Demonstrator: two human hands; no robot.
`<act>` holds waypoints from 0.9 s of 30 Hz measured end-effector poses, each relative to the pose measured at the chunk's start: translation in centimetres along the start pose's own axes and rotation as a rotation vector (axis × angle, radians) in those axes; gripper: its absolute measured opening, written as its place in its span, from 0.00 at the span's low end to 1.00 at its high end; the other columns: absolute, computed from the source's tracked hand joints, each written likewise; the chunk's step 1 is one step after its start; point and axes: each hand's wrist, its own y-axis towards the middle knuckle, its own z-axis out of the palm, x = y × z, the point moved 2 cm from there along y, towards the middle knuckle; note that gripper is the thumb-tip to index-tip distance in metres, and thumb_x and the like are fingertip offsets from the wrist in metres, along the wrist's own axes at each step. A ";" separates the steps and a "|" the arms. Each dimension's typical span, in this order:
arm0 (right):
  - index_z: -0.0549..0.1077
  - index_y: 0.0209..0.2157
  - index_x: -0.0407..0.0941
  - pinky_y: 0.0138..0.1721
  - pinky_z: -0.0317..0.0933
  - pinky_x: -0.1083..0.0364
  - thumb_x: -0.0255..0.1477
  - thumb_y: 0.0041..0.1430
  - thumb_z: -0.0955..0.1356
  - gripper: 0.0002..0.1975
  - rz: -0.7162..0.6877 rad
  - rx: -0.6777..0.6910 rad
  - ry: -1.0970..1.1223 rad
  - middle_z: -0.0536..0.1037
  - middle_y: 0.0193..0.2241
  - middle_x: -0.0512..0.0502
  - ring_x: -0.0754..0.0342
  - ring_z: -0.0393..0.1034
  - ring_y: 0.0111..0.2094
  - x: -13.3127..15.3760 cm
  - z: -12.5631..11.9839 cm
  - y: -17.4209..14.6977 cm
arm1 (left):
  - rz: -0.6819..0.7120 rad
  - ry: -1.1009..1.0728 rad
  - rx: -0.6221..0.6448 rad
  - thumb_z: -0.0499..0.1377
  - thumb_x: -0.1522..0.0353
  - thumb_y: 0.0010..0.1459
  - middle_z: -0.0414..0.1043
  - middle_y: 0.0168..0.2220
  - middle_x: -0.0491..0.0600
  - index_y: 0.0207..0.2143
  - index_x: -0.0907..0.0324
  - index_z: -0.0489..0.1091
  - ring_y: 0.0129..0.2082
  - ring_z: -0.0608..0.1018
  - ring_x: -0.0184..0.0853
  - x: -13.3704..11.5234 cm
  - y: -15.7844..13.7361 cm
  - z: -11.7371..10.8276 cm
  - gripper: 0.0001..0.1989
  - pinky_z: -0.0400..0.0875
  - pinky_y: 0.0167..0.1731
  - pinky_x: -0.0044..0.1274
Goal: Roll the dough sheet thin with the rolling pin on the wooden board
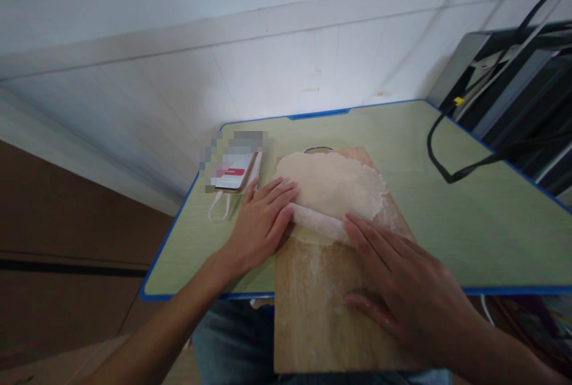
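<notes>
Left hand [266, 215] open, fingers laid over the left end of a slim, whitish, cylindrical rolling pin [319, 223]; right hand [402, 278] also open, fingertips on the right end. Pin sits across the near part of a broad, thin, pale dough sheet [330, 185] on a rectangular brown wooden board [319, 313]. Best: equal pressure both ends, lighter near the ragged right rim. Board overhangs the pale-green, blue-edged table [487, 224]; avoid loading that end.
</notes>
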 end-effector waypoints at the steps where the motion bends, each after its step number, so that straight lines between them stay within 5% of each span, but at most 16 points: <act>1: 0.62 0.55 0.31 0.45 0.69 0.45 0.40 0.63 0.55 0.29 0.001 -0.002 0.008 0.71 0.52 0.31 0.42 0.68 0.51 0.1 0.0 -0.1 | 0.003 -0.002 -0.002 0.39 0.64 0.67 0.65 0.58 0.48 0.55 0.58 0.65 0.62 0.60 0.37 0.0 -0.2 0.0 0.22 0.39 0.62 0.41; 27: 0.67 0.53 0.33 0.47 0.67 0.48 0.41 0.64 0.56 0.28 -0.023 -0.053 0.096 0.70 0.54 0.36 0.44 0.66 0.52 1.5 -0.7 -1.1 | 0.027 -0.018 -0.062 0.44 0.68 0.64 0.69 0.52 0.51 0.50 0.57 0.62 0.56 0.66 0.37 -0.8 -3.9 0.0 0.15 0.42 0.60 0.37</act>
